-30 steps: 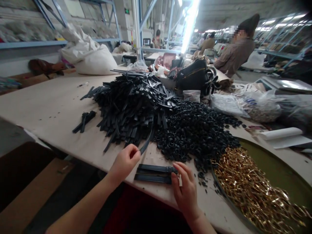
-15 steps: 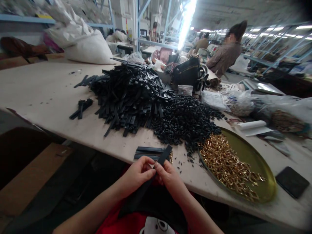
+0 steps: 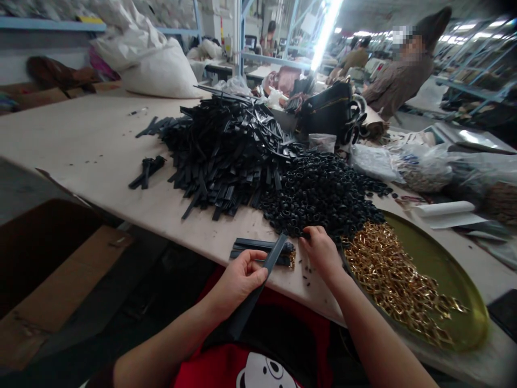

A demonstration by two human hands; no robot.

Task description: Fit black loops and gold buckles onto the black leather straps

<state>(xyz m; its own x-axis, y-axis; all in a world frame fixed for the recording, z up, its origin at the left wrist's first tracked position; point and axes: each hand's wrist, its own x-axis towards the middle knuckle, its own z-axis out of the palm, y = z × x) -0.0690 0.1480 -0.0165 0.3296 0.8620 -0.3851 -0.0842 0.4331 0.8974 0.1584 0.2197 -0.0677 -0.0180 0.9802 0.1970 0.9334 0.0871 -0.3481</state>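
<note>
My left hand (image 3: 247, 277) grips a long flat black strap (image 3: 264, 280) between thumb and fingers; the strap slants from my lap up over the table edge. At the near edge of a heap of small black loops (image 3: 323, 188), my right hand (image 3: 322, 252) has its fingers pinched together, with a small dark loop (image 3: 306, 235) at the tips. Just behind the left hand lies a short stack of black straps (image 3: 258, 243) with gold metal ends. A big pile of loose black straps (image 3: 226, 156) rises beyond.
A round gold-coloured tray (image 3: 452, 280) with many gold metal clasps (image 3: 388, 269) stands to the right. A dark flat object (image 3: 504, 312) lies past it. Farther back are a black bag (image 3: 327, 110), plastic bags (image 3: 375, 161) and a white sack (image 3: 161, 67). Another person (image 3: 404, 78) sits at back right.
My right hand has let go of the strap and moved right and forward to the loops. The left hand keeps the strap. The view has shifted so the table sits farther right.
</note>
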